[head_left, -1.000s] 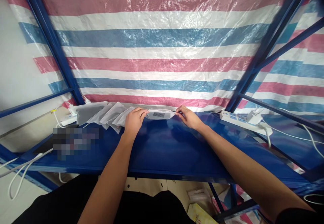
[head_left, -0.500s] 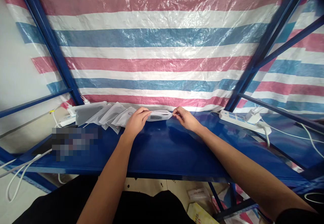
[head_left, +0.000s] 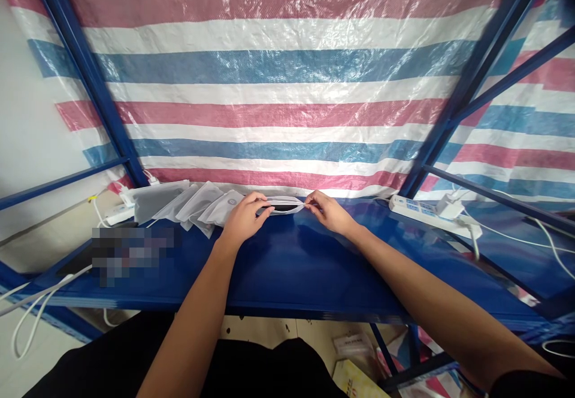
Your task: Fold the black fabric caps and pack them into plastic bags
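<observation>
A whitish plastic bag (head_left: 294,209) is held between my two hands above the blue shelf, its mouth parted and dark inside. My left hand (head_left: 246,215) grips the left end, thumb at the front edge and fingers behind. At the right end, the fingertips of my right hand (head_left: 326,211) pinch the corner of the bag. What the bag contains, if anything, I cannot make out. Just left of my left hand, several frosted bags (head_left: 197,203) lean in an overlapping row on the shelf.
A blue metal shelf (head_left: 291,272) spans the view before a striped tarp (head_left: 278,62). On the right lies a white power strip (head_left: 431,215) with plugs and cables. White cables (head_left: 40,302) hang at the left. A yellow box (head_left: 357,380) sits below the shelf.
The bag's mouth has opened wider into a dark gap, and the printed label on its front no longer shows. My left thumb has shifted right along the front edge.
</observation>
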`<action>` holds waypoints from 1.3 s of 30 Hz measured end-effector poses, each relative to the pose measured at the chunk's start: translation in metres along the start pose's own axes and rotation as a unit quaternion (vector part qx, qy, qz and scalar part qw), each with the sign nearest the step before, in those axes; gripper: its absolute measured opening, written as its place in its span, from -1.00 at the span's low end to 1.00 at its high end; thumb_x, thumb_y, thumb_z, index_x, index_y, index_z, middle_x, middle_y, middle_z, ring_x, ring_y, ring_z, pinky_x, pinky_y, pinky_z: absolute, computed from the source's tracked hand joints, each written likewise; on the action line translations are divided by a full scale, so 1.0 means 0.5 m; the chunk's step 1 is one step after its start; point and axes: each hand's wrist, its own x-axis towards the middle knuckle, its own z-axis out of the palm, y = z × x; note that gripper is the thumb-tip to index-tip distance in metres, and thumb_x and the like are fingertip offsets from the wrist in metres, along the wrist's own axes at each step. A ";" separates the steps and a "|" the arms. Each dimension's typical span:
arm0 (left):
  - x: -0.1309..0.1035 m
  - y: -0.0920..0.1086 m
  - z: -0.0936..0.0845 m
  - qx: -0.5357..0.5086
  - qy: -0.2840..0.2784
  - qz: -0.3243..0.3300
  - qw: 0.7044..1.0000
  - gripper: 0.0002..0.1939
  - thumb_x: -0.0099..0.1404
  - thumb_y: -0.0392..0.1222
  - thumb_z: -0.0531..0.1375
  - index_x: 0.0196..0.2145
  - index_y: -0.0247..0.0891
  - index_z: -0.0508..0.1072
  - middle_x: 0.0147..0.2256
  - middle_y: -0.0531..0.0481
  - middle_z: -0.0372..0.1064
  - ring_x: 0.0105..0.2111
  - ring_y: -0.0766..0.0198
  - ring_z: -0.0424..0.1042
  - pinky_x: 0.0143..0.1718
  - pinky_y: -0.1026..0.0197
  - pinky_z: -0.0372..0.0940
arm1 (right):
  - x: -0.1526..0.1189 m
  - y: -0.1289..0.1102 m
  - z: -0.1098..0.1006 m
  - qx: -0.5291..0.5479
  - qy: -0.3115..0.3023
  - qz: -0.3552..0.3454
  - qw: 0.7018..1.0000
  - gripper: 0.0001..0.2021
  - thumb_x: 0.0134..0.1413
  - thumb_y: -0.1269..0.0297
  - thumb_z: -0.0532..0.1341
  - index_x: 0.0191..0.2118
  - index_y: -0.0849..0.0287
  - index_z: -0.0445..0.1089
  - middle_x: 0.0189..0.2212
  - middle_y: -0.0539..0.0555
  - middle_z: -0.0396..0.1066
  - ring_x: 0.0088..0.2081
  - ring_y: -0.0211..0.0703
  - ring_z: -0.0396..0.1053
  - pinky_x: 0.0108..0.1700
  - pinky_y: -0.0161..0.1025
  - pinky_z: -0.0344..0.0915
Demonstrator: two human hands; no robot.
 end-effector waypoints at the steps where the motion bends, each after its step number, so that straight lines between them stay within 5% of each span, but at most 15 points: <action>1: 0.001 0.000 0.001 0.002 -0.003 0.000 1.000 -0.68 0.64 0.00 0.14 -0.06 -0.12 0.68 0.06 -0.09 0.55 0.07 0.06 0.55 0.17 0.03 0.46 | 0.000 0.000 0.001 -0.002 0.001 -0.002 1.000 -0.84 0.52 0.16 0.15 -0.07 0.08 0.42 -0.20 0.14 0.50 -0.22 0.00 0.49 -0.13 -0.08 0.44; 8: 0.006 0.000 0.018 0.041 0.048 0.005 0.998 -0.73 0.58 -0.26 0.12 0.05 -0.17 0.61 0.07 -0.11 0.55 0.12 0.03 0.50 0.28 -0.05 0.38 | -0.001 -0.015 0.000 0.007 -0.008 -0.046 0.999 -0.82 0.53 0.14 0.18 -0.03 0.06 0.51 -0.14 0.16 0.54 -0.15 0.03 0.54 -0.03 0.00 0.53; 12: 0.004 0.017 0.031 0.070 0.058 0.001 0.996 -0.52 0.41 -0.42 0.17 0.22 -0.14 0.50 0.21 -0.12 0.46 0.23 -0.01 0.45 0.35 -0.07 0.33 | 0.000 -0.040 0.008 -0.015 0.031 -0.102 0.994 -0.78 0.53 0.19 0.20 0.12 0.00 0.54 0.07 0.22 0.49 0.12 0.12 0.50 0.19 0.13 0.51; 16: 0.004 0.048 0.039 0.082 0.042 0.026 0.995 -0.41 0.36 -0.45 0.16 0.29 -0.14 0.42 0.26 -0.15 0.41 0.26 -0.04 0.42 0.34 -0.09 0.33 | 0.002 -0.066 0.035 -0.069 0.026 -0.133 0.988 -0.69 0.49 0.23 0.24 0.24 -0.10 0.52 0.34 0.19 0.33 0.41 0.23 0.26 0.40 0.30 0.34; 21: 0.003 0.090 0.051 0.064 0.015 0.109 0.992 -0.32 0.34 -0.47 0.13 0.38 -0.20 0.34 0.29 -0.20 0.38 0.28 -0.07 0.40 0.35 -0.13 0.31 | 0.002 -0.080 0.076 -0.152 0.031 -0.060 0.986 -0.42 0.28 0.22 0.43 0.37 0.07 0.40 0.51 0.29 0.10 0.47 0.42 0.12 0.45 0.40 0.25; 26: 0.002 0.108 0.049 0.026 0.004 0.174 0.984 -0.45 0.51 -0.26 0.16 0.41 -0.13 0.35 0.34 -0.21 0.36 0.31 -0.07 0.40 0.35 -0.14 0.33 | 0.001 -0.076 0.089 -0.127 0.009 0.042 0.991 -0.51 0.20 0.29 0.42 0.25 0.10 0.49 0.25 0.28 0.44 0.24 0.31 0.43 0.24 0.24 0.48; 29: 0.002 0.102 0.037 -0.008 0.093 0.137 0.986 -0.41 0.55 -0.03 0.23 0.45 -0.07 0.30 0.45 -0.24 0.19 0.43 -0.13 0.26 0.43 -0.21 0.22 | 0.005 -0.072 0.082 0.000 0.065 0.102 0.993 -0.54 0.13 0.23 0.46 0.16 0.10 0.55 0.06 0.21 0.58 0.06 0.23 0.53 0.16 0.18 0.51; 32: 0.004 0.086 0.034 -0.072 0.178 0.035 0.981 -0.27 0.59 0.09 0.18 0.56 -0.14 0.08 0.52 -0.32 0.02 0.49 -0.12 0.16 0.44 -0.20 0.20 | 0.007 -0.075 0.073 0.248 0.084 0.169 0.950 -0.54 0.04 0.13 0.55 0.06 0.09 0.61 -0.08 0.13 0.66 -0.06 0.18 0.59 0.07 0.14 0.56; 34: 0.007 0.074 0.040 -0.132 0.150 -0.046 0.979 -0.31 0.62 0.16 0.10 0.54 -0.17 0.11 0.46 -0.32 0.18 0.38 -0.06 0.32 0.32 -0.09 0.34 | 0.006 -0.083 0.071 0.397 0.075 0.214 0.889 -0.50 -0.01 0.07 0.60 0.06 0.08 0.63 -0.08 0.12 0.68 -0.05 0.19 0.62 0.07 0.12 0.57; 37: 0.009 0.061 0.056 -0.186 0.029 -0.146 0.971 -0.44 0.64 0.27 -0.02 0.12 -0.19 0.55 -0.04 -0.15 0.60 -0.06 0.05 0.58 -0.05 0.12 0.42 | 0.001 -0.099 0.078 0.515 0.056 0.244 0.820 -0.45 -0.02 0.04 0.62 0.09 0.06 0.64 0.01 0.15 0.67 0.04 0.19 0.62 0.12 0.05 0.57; 39: 0.009 0.056 0.065 -0.181 -0.009 -0.173 0.968 -0.35 0.63 0.32 -0.06 -0.28 -0.20 0.55 -0.39 -0.02 0.50 -0.32 0.13 0.49 -0.26 0.17 0.30 | -0.001 -0.106 0.085 0.540 0.034 0.241 0.806 -0.42 0.00 0.06 0.63 0.16 0.03 0.63 0.11 0.16 0.64 0.13 0.19 0.60 0.18 0.03 0.55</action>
